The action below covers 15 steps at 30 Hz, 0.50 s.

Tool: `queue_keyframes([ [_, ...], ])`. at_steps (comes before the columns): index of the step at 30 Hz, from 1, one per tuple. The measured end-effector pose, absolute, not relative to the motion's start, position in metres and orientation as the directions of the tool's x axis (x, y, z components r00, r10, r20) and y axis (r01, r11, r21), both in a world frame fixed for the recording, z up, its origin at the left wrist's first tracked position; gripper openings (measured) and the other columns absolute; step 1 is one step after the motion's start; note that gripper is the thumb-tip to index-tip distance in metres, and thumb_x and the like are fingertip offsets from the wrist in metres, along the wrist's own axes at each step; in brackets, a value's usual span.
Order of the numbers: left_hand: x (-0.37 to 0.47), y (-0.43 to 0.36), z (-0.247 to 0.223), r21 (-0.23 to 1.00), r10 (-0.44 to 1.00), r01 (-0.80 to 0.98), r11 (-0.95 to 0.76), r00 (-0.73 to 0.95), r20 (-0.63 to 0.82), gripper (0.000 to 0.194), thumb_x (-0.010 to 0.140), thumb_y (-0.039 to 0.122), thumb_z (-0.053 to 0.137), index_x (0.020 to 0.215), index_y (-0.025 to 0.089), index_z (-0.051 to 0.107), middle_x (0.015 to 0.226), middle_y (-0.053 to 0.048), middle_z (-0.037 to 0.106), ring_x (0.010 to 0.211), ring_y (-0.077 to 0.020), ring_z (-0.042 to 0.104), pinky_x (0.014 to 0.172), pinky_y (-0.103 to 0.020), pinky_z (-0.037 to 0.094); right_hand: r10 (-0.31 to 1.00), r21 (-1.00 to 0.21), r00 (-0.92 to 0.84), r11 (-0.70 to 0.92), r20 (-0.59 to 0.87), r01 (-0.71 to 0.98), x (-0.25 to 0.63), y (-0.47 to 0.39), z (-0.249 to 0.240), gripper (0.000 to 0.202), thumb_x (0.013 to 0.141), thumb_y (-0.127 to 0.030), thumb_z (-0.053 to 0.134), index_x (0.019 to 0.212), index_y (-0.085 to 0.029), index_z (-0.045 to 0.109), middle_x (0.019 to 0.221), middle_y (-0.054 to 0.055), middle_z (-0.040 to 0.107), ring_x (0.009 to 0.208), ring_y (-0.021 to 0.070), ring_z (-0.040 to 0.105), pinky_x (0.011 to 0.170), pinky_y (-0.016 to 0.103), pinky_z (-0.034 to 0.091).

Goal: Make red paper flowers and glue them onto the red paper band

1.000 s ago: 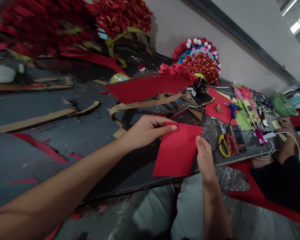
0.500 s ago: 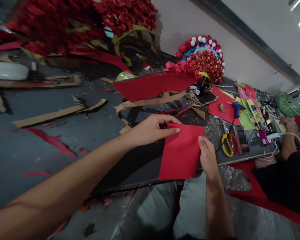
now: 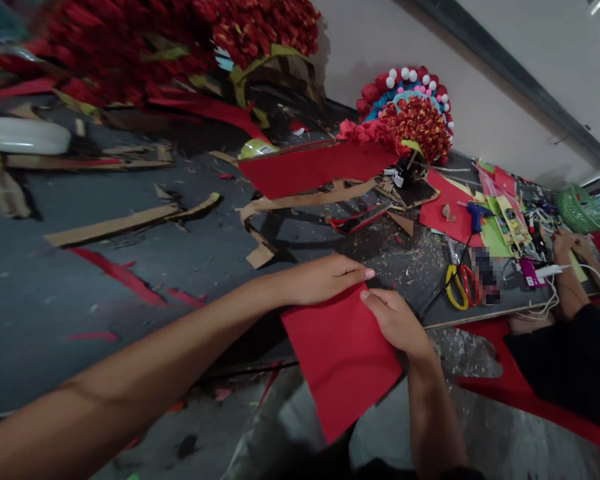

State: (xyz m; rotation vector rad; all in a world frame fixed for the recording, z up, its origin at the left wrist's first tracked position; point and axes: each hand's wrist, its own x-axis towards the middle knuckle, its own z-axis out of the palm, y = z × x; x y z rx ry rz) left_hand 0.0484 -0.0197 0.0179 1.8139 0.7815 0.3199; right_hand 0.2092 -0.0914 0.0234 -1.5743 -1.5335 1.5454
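Note:
A flat sheet of red paper (image 3: 343, 363) is tilted across the front edge of the table, its lower corner hanging over my lap. My left hand (image 3: 330, 277) grips its upper edge, thumb on the near side and the other fingers mostly hidden behind. At the upper right corner my right hand (image 3: 393, 317) pinches the sheet, its thumb close to the left fingertips. Just beyond my hands lie a bent cardboard strip (image 3: 310, 200) and a red-handled cutter (image 3: 363, 218).
Yellow-handled scissors (image 3: 457, 287) and a blue glue gun (image 3: 476, 217) lie to the right. A co-worker's hands (image 3: 573, 243) are at the far right, near a green basket (image 3: 583, 208). Red ruffled decorations (image 3: 265, 30) stand at the back; cardboard scraps (image 3: 115, 225) lie left.
The red sheet has turned and dropped toward my lap. My right hand has moved up beside my left at the top corner, and my left hand has shifted slightly downward.

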Motion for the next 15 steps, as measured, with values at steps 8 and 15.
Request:
queue_keyframes([
  [8, 0.047, -0.012, 0.017, 0.912, 0.725, 0.350, -0.215, 0.683, -0.091, 0.048, 0.081, 0.056, 0.040, 0.052, 0.017, 0.037, 0.051, 0.004, 0.031, 0.048, -0.0084, 0.030, 0.046, -0.021, 0.025, 0.843, -0.871, -0.254, -0.407, -0.474, 0.275, 0.213, -0.090, 0.027, 0.038, 0.081, -0.050, 0.048, 0.061, -0.017, 0.047, 0.057, -0.005, 0.040, 0.052, 0.0069, 0.032, 0.049, 0.022, 0.025],
  [15, 0.045, -0.001, 0.011, 0.890, 0.822, 0.394, -0.231, 0.569, -0.038, 0.047, 0.079, 0.056, 0.039, 0.051, 0.018, 0.034, 0.050, 0.004, 0.032, 0.048, -0.0090, 0.031, 0.047, -0.022, 0.026, 0.793, -0.857, -0.339, -0.420, -0.507, 0.298, 0.238, -0.093, 0.036, 0.047, 0.073, -0.060, 0.055, 0.055, -0.017, 0.047, 0.048, -0.006, 0.040, 0.046, 0.0058, 0.033, 0.045, 0.021, 0.025],
])
